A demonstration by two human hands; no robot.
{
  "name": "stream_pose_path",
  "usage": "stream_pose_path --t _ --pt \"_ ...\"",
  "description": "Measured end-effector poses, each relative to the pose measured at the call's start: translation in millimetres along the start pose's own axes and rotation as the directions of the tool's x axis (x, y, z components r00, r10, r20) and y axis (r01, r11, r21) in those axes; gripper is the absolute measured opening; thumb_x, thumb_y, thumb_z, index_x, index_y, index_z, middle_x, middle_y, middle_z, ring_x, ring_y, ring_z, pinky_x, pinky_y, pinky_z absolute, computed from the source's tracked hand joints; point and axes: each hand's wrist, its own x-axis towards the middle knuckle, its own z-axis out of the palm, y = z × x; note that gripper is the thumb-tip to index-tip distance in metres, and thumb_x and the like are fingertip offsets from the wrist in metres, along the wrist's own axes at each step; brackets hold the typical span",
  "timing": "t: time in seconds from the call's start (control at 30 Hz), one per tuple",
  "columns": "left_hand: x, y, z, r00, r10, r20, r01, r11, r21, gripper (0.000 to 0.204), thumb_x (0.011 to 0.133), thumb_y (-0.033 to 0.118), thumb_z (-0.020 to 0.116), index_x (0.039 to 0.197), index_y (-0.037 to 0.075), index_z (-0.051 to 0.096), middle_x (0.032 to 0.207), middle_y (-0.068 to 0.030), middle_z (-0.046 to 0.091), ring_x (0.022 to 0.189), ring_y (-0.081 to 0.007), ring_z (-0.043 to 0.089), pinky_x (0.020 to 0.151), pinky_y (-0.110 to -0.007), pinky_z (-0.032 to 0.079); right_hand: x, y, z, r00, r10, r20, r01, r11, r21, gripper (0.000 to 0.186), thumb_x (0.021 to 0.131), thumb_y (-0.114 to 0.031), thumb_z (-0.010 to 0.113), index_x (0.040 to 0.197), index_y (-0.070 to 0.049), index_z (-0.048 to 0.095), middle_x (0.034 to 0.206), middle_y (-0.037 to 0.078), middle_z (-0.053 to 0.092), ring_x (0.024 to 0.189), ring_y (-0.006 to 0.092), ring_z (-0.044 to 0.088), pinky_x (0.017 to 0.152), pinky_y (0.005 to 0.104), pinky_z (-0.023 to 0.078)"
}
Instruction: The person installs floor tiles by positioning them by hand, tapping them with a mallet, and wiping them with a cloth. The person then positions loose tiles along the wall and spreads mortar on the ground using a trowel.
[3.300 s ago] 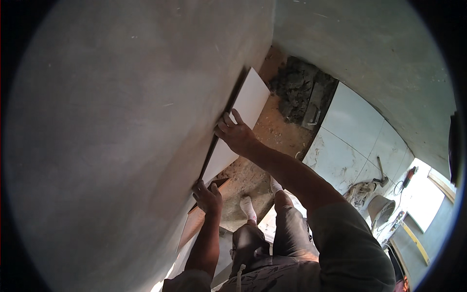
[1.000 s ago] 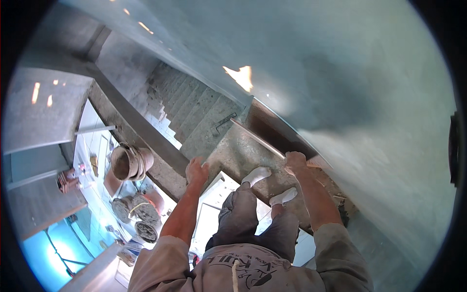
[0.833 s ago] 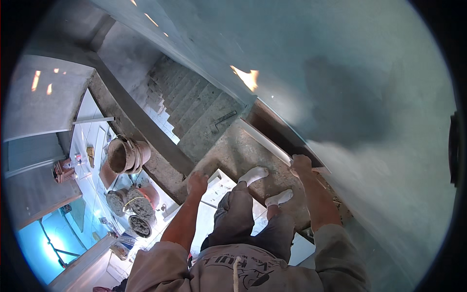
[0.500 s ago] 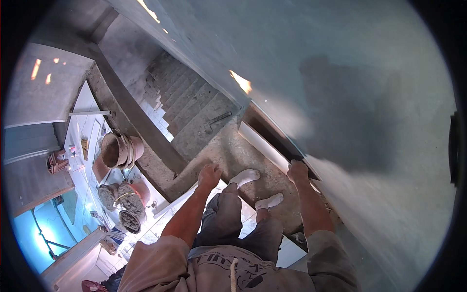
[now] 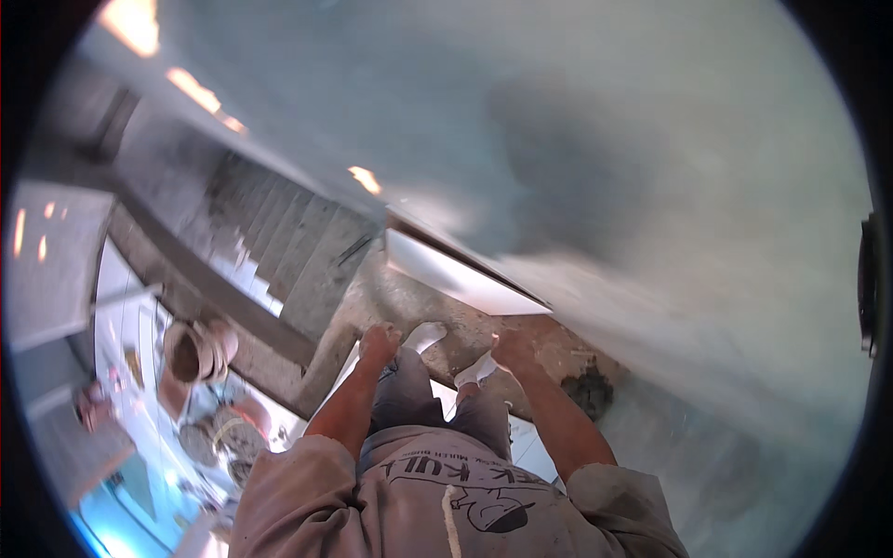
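Note:
A flat white tile (image 5: 460,277) with a smooth face stands on the bare concrete landing (image 5: 414,302), tilted against the plastered wall (image 5: 651,186). Below its lower edge is my right hand (image 5: 515,352), apart from the tile, fingers curled, with nothing visible in them. My left hand (image 5: 379,345) hangs over the landing's edge beside my foot, loosely closed, and I see nothing held in it. Both hands are slightly blurred. My feet in white socks (image 5: 426,337) are on the landing between the hands.
Concrete stairs (image 5: 279,228) lie beyond the landing at the left, bordered by a low wall (image 5: 223,279). Stacked buckets (image 5: 197,352) and mortar-filled buckets (image 5: 223,435) stand on the lower left floor. A dark lump (image 5: 588,391) lies near the wall at the right.
My right hand has let go of the tile's near end and drawn back toward me. The tile now shows its broad white face, leaning closer to the wall. The whole view has shifted.

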Motion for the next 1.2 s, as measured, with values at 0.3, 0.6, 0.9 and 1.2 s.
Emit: stream_pose_path --t 0.3,0.6,0.9,1.2 --pt "82 57 -5 0.687 0.546 0.480 -0.722 0.590 0.362 0.037 0.081 0.034 0.056 0.099 0.004 0.066 0.101 -0.0194 0.064 0.094 -0.0336 0.062 0.084 -0.039 0.048 -104 97 57 0.837 0.505 -0.212 -0.310 0.755 0.578 0.033 0.085 -0.026 0.045 0.087 -0.002 0.067 0.096 0.020 0.065 0.091 0.0348 0.063 0.082 0.0461 0.049" --pt "15 282 67 0.452 0.605 0.656 -0.871 0.458 0.178 0.039 0.083 0.031 0.059 0.108 0.001 0.063 0.101 -0.0185 0.066 0.096 -0.0288 0.063 0.083 -0.035 0.049 -189 99 162 0.531 0.847 -0.013 -0.200 0.141 0.970 0.027 0.081 -0.026 0.046 0.089 -0.009 0.066 0.088 0.022 0.063 0.087 0.0378 0.061 0.076 0.0456 0.048" --pt "-42 270 143 0.329 0.377 0.866 -0.917 0.347 0.198 0.038 0.084 0.030 0.060 0.109 0.001 0.063 0.103 -0.0172 0.065 0.098 -0.0286 0.063 0.086 -0.036 0.047 -201 109 252 0.530 0.846 -0.067 -0.313 0.268 0.911 0.025 0.076 -0.014 0.047 0.082 -0.004 0.068 0.087 0.018 0.065 0.083 0.0345 0.064 0.074 0.0428 0.051" --pt "-96 283 228 0.458 0.409 0.789 -0.873 0.377 0.311 0.036 0.084 0.032 0.059 0.106 0.003 0.064 0.102 -0.0161 0.066 0.098 -0.0298 0.062 0.084 -0.037 0.047 -219 227 351 0.615 0.763 -0.201 -0.196 0.394 0.898 0.024 0.076 -0.015 0.047 0.081 -0.004 0.067 0.088 0.018 0.065 0.085 0.0344 0.063 0.073 0.0419 0.052"
